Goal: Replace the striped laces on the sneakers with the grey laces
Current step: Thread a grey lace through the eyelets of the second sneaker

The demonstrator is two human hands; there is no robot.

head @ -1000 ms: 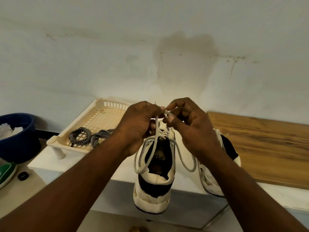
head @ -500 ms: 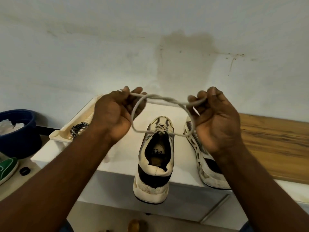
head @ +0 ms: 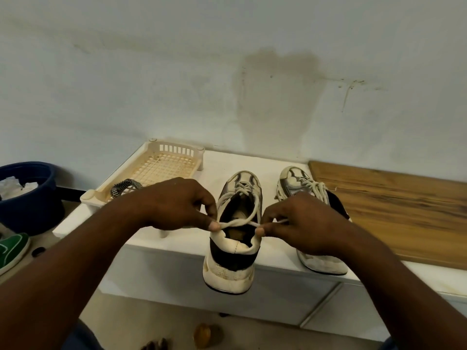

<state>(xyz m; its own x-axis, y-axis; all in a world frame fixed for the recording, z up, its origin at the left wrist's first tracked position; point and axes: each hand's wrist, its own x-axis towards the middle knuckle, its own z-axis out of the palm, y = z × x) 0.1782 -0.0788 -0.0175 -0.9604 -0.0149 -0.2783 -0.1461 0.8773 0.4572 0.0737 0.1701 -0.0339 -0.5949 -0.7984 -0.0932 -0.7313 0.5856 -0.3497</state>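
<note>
Head: left hand (head: 177, 204), right hand (head: 304, 223) pinch lace (head: 235, 223).

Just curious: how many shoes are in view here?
3: one white sneaker overhanging the shelf edge, a second white sneaker to its right, a green shoe on the floor far left. Others may be hidden.

No legible text found. Dark print seen on insole (head: 235, 219) of near sneaker (head: 228, 271), too blurred to be read.
</note>
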